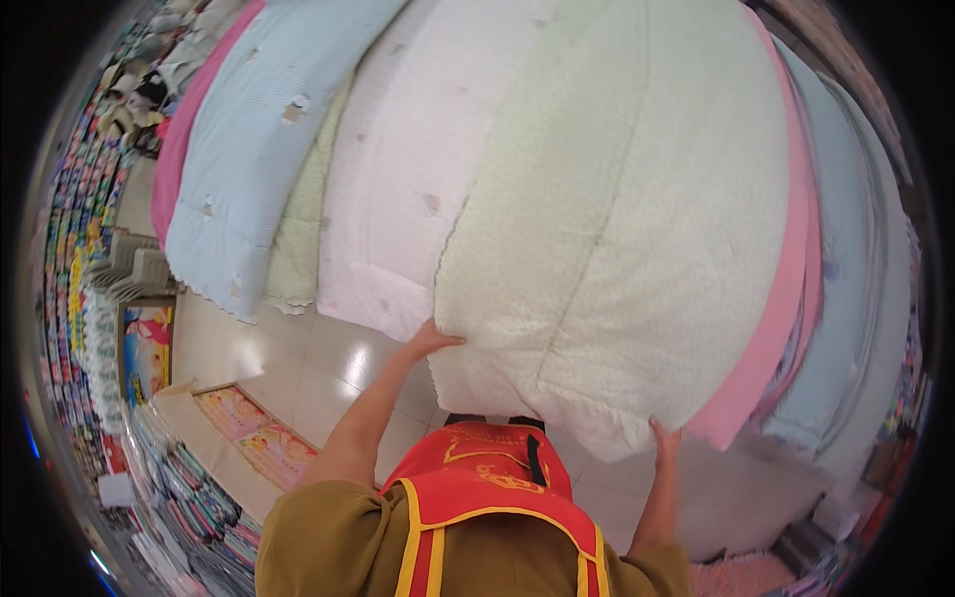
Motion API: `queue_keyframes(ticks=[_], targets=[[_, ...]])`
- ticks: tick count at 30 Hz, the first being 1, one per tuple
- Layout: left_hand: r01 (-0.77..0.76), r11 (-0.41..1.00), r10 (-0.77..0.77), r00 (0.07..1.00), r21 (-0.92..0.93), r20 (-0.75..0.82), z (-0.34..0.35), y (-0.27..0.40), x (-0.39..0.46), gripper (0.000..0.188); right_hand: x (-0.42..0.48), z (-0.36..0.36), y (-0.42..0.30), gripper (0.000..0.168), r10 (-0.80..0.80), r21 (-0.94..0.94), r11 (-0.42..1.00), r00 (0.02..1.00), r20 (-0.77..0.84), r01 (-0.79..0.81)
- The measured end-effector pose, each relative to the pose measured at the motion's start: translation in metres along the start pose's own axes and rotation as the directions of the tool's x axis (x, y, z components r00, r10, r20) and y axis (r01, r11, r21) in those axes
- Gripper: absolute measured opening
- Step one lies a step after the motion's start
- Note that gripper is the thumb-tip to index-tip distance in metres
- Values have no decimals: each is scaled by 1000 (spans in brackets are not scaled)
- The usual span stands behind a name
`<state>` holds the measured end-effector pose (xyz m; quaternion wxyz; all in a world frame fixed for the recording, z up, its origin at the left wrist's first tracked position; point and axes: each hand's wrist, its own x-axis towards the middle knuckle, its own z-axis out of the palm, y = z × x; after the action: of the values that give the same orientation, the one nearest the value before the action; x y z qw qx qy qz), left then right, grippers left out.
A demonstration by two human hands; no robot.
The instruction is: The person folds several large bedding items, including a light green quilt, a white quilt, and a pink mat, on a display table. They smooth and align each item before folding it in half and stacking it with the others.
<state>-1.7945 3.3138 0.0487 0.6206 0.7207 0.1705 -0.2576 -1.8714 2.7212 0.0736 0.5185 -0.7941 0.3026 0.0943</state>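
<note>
A pale green quilt point(597, 246) with a scalloped edge hangs before me over other bedding. My left hand point(435, 341) grips its left edge, thumb on top and fingers hidden beneath. Near the lower right corner, my right hand point(665, 436) pinches the same quilt, its fingers mostly behind the cloth. Left of it lies a pale pink quilt point(380, 246) with small printed motifs, then a light blue striped quilt point(231, 164). Bright pink cloth point(735, 403) and pale blue quilts point(835, 298) show to the right.
Tiled floor point(298, 358) shows below the quilts. Packed shelves point(82, 194) and grey plastic stools point(138, 265) stand at the left. Stacked packaged textiles point(201, 492) fill the lower left beside a printed board point(257, 433). A dark box point(802, 545) is at the lower right.
</note>
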Motion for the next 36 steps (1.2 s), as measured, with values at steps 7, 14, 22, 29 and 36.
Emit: queue_keyframes(ticks=[7, 14, 22, 29, 36], targets=[[67, 993, -62, 996, -96, 56, 12, 76, -27, 80, -14, 17, -60, 65, 250, 231, 932, 957, 144, -278], [-236, 938, 280, 948, -253, 152, -54, 272, 8, 68, -67, 41, -321, 43, 91, 416, 906, 996, -10, -79], [-681, 659, 722, 692, -319, 14, -288, 623, -61, 53, -66, -19, -608, 49, -550, 578, 501, 753, -362, 644], [-598, 798, 588, 800, -74, -119, -461, 577, -110, 34, -154, 57, -614, 39, -727, 738, 453, 687, -18, 500], [115, 989, -122, 990, -88, -74, -443, 272, -29, 44, -96, 236, -452, 72, 34, 352, 919, 926, 375, -176]])
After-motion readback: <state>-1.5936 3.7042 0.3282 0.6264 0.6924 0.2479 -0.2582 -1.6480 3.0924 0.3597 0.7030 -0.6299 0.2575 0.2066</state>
